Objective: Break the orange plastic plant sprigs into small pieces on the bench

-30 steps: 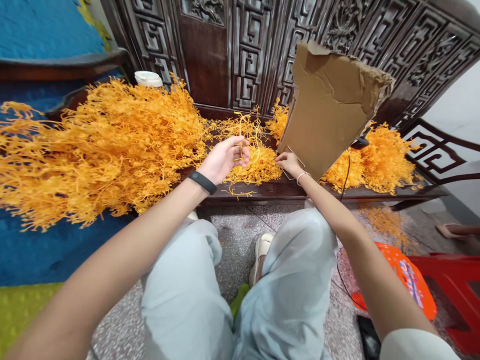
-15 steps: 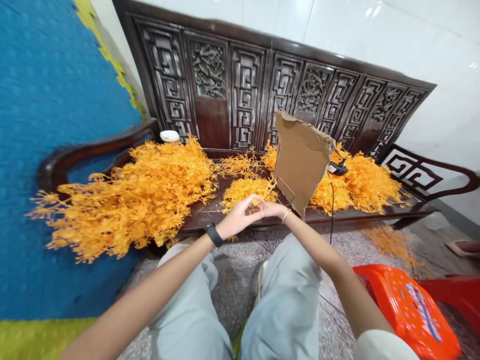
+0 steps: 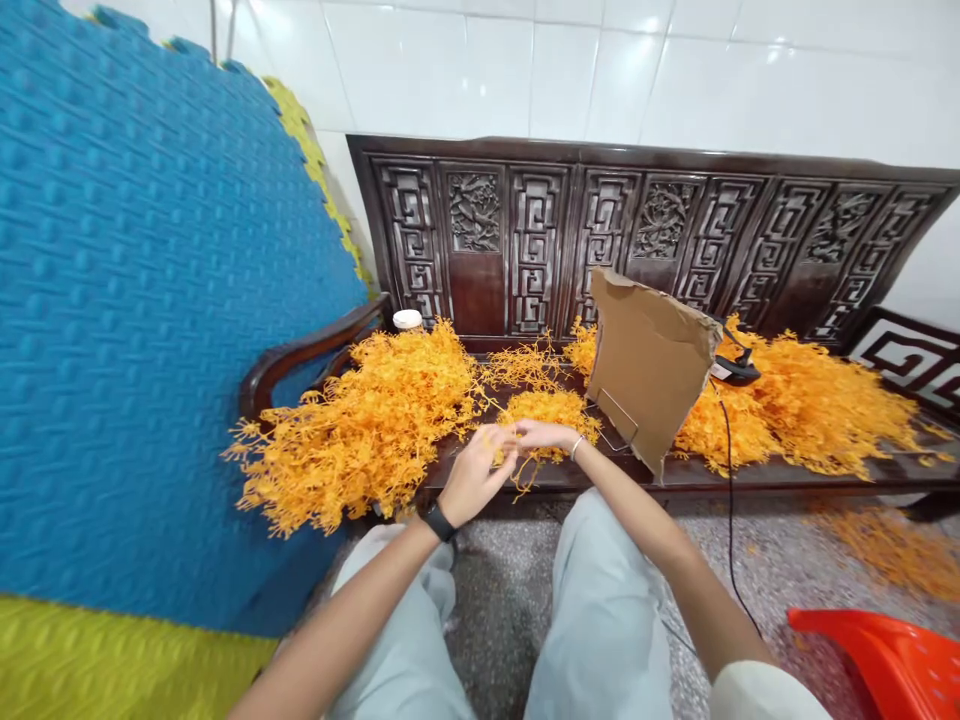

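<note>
My left hand (image 3: 480, 468), with a black band on its wrist, is closed in a pinch on an orange branching plastic sprig (image 3: 527, 478). Thin strands of it hang below the fingers and stick out above them. Meeting it from the other side, my right hand (image 3: 546, 435) has its fingertips pressed together at the same sprig; the exact grip is partly hidden. Just behind both hands lies a small heap of orange sprigs (image 3: 551, 408) on the dark wooden bench (image 3: 495, 515). A much larger pile of sprigs (image 3: 375, 430) is to the left.
A piece of cardboard (image 3: 651, 360) stands in a wire holder (image 3: 616, 418) on the bench. Beyond it are another orange pile (image 3: 817, 400), a black device (image 3: 735, 370) and its cable. A white-lidded container (image 3: 407, 320), blue foam mat (image 3: 150, 300) and red stool (image 3: 892, 650) surround me.
The camera view has turned left and levelled, so the bench shifts rightward and down in the picture. My hands stay together, and strands of sprig now show hanging beneath them.
</note>
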Action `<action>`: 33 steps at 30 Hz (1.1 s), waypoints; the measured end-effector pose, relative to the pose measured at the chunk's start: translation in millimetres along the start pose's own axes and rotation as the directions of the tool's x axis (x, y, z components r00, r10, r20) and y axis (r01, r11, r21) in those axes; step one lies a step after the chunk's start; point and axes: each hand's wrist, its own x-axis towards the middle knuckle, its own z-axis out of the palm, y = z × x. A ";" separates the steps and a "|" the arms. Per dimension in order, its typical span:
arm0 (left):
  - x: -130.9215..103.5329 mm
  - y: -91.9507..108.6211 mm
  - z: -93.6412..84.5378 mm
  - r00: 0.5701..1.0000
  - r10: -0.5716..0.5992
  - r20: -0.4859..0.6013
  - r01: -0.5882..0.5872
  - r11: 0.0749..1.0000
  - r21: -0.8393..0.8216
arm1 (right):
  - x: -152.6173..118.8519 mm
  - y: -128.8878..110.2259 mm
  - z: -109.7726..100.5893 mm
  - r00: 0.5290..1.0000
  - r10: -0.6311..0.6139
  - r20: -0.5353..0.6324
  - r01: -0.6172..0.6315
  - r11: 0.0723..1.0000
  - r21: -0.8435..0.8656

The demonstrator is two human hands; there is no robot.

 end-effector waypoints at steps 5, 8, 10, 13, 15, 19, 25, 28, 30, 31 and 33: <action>5.3 -17.8 5.9 0.955 -0.255 -0.152 0.240 0.964 -0.110 | 4.9 -21.0 -7.4 0.962 0.042 -0.268 -0.021 0.996 0.081; 5.5 -27.2 9.9 0.938 -0.339 -0.071 0.324 0.932 -0.160 | 3.7 -29.1 -29.6 0.781 0.034 -0.624 0.011 0.998 0.067; 3.9 -30.3 9.5 0.924 -0.380 -0.032 0.375 0.921 -0.104 | 7.5 -30.0 -51.1 0.645 0.017 -0.764 0.009 1.000 0.030; 0.8 -31.5 5.5 0.911 -0.413 0.012 0.413 0.911 -0.011 | 21.1 -30.4 -88.3 0.536 -0.022 -0.844 0.023 1.000 -0.011; -0.5 -31.7 2.2 0.918 -0.393 0.048 0.393 0.919 -0.001 | 32.4 -32.7 -111.7 0.527 -0.025 -0.850 0.105 0.994 0.036; 0.9 -33.6 -1.1 0.921 -0.377 0.101 0.374 0.926 0.045 | 51.8 -32.3 -140.3 0.501 -0.052 -0.864 0.171 0.984 0.040; 7.0 -37.3 4.9 0.911 -0.320 0.260 0.285 0.944 0.164 | 70.5 11.9 -120.2 0.774 0.106 -0.624 -0.375 0.871 -0.317; 9.2 -39.4 9.2 0.901 -0.276 0.334 0.214 0.954 0.210 | 78.9 36.4 -98.2 0.859 0.196 -0.473 -0.404 0.828 -0.390; 10.3 -40.4 11.4 0.894 -0.260 0.365 0.182 0.955 0.233 | 86.1 46.7 -87.6 0.869 0.231 -0.437 -0.426 0.798 -0.426; 10.8 -40.8 12.2 0.891 -0.257 0.375 0.172 0.954 0.247 | 90.2 50.0 -83.9 0.863 0.249 -0.440 -0.449 0.775 -0.444; 12.0 -41.0 13.1 0.882 -0.262 0.391 0.157 0.947 0.280 | 99.5 53.4 -79.5 0.837 0.285 -0.467 -0.510 0.716 -0.477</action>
